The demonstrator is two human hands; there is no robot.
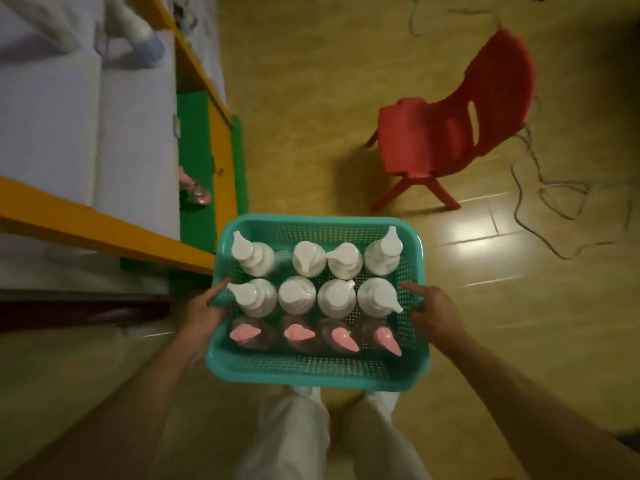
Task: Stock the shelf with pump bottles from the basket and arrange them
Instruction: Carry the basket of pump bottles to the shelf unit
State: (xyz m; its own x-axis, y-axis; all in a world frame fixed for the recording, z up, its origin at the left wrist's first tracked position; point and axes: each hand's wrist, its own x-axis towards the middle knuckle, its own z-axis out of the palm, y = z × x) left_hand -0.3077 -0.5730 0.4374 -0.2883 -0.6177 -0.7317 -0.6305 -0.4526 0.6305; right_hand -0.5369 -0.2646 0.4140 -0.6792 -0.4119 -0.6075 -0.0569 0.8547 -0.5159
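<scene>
I hold a teal mesh basket (311, 370) in front of me above the floor. My left hand (202, 315) grips its left rim and my right hand (433, 315) grips its right rim. Inside stand several white pump bottles (299, 294) in two rows, and a near row of clear bottles with pink pumps (298, 334). To the left is the shelf (138, 140) with white boards and orange edges (104, 225). One pink-pump bottle (194, 190) stands on a lower green level of the shelf. A blurred white and blue bottle (138, 32) sits on the top board.
A red plastic chair (450, 133) stands on the wooden floor to the right, ahead of the basket. Loose cables (554, 195) trail across the floor at the far right. My legs in white trousers (311, 438) are below the basket.
</scene>
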